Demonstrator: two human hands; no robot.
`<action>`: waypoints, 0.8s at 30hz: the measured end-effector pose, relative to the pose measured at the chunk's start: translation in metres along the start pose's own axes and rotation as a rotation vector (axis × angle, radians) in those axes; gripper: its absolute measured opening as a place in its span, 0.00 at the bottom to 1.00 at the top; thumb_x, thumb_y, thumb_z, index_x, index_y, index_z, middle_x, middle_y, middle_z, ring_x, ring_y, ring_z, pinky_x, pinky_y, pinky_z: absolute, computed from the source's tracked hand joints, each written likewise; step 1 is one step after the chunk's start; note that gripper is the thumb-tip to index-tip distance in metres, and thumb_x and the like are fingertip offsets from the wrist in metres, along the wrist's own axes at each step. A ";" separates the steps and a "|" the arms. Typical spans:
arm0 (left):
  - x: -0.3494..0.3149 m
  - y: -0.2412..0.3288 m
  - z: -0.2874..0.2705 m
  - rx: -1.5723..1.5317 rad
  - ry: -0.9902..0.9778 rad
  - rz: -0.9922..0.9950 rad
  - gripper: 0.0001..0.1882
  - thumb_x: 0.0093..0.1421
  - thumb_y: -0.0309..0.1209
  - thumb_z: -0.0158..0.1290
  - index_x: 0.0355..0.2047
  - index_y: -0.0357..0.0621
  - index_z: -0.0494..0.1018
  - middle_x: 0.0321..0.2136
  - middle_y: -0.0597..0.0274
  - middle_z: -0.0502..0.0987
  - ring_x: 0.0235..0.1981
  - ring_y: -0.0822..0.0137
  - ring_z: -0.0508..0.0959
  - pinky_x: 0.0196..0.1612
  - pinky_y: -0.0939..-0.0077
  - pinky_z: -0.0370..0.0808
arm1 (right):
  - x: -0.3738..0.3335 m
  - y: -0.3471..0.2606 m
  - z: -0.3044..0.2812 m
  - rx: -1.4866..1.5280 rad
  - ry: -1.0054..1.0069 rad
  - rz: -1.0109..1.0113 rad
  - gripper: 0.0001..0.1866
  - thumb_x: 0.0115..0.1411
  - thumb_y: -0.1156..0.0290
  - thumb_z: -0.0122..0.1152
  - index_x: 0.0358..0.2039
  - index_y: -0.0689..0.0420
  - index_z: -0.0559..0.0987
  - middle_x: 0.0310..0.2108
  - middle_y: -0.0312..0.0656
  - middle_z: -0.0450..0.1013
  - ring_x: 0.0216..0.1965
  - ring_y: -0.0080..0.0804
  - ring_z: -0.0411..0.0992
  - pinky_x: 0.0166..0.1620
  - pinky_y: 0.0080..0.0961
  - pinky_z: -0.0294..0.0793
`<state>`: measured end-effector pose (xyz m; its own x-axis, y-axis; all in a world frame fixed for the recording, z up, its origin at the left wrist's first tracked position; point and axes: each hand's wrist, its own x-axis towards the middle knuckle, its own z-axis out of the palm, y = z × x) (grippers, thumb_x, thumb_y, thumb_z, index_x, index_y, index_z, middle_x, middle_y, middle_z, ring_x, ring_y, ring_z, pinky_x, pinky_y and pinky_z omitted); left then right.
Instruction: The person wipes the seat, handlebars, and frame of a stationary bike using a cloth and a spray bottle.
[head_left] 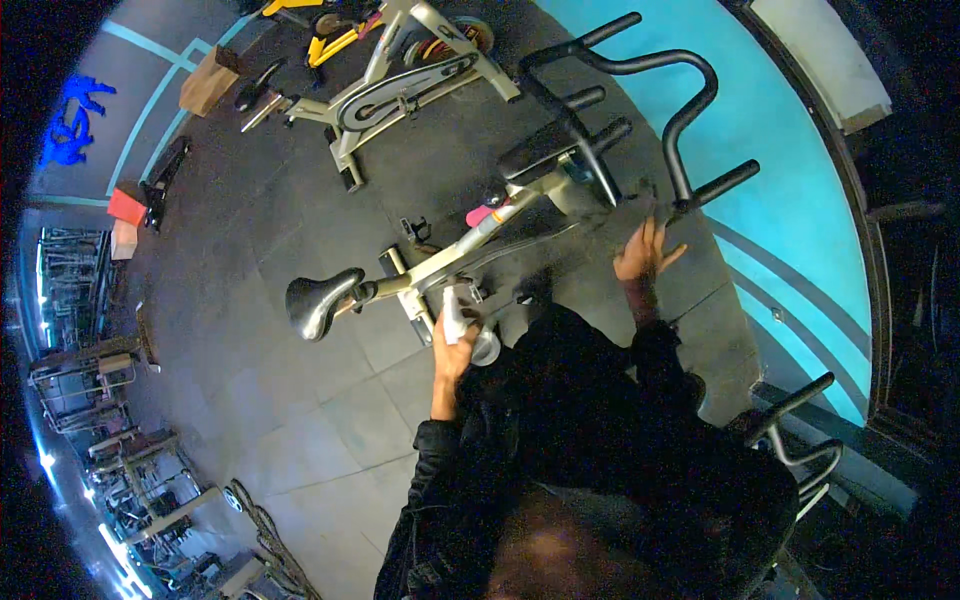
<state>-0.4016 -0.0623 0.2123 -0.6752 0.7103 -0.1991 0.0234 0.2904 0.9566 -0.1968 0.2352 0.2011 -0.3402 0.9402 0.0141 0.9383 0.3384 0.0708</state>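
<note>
My left hand [455,350] is closed around a spray bottle [457,316] with a white top, held beside the frame of an exercise bike [450,258]. Part of the bottle is covered by my fingers. To the right, my right hand [645,258] reaches toward the bike's black handlebar [690,130], thumb and fingers apart. A dark blurred patch lies by its fingertips, and I cannot make out what it is. The bike's black saddle [318,302] points off to the left. Something pink [480,216] shows on the far side of the frame.
Another exercise bike [400,95] stands farther off, with a yellow one [340,40] behind it. More handlebars [795,420] rise at the right, near the turquoise wall [790,180]. Gym machines [140,480] line the left, and a thick rope [265,535] lies on the floor.
</note>
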 end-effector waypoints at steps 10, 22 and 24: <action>0.023 0.003 0.018 0.019 -0.075 -0.043 0.23 0.49 0.26 0.56 0.48 0.37 0.71 0.37 0.59 0.77 0.39 0.67 0.76 0.46 0.71 0.72 | 0.119 -0.084 -0.056 0.424 -0.081 -0.063 0.38 0.53 0.36 0.57 0.37 0.66 0.79 0.28 0.57 0.78 0.33 0.55 0.78 0.37 0.46 0.77; 0.025 0.032 0.054 0.033 -0.047 0.029 0.22 0.48 0.23 0.55 0.46 0.37 0.71 0.37 0.59 0.78 0.39 0.66 0.77 0.46 0.71 0.74 | 0.009 0.076 0.035 0.202 0.387 -0.274 0.18 0.51 0.69 0.58 0.44 0.55 0.77 0.61 0.47 0.64 0.65 0.49 0.56 0.65 0.65 0.42; 0.023 0.018 0.049 -0.073 -0.027 -0.026 0.20 0.49 0.21 0.54 0.45 0.38 0.72 0.37 0.60 0.78 0.38 0.67 0.77 0.45 0.73 0.74 | 0.014 0.114 0.030 0.112 0.407 -0.220 0.24 0.51 0.68 0.57 0.52 0.54 0.75 0.64 0.46 0.61 0.68 0.47 0.52 0.64 0.67 0.39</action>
<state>-0.3806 -0.0100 0.2143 -0.6550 0.7200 -0.2292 -0.0484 0.2628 0.9636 -0.0925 0.2882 0.1791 -0.5071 0.7623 0.4023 0.8345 0.5510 0.0079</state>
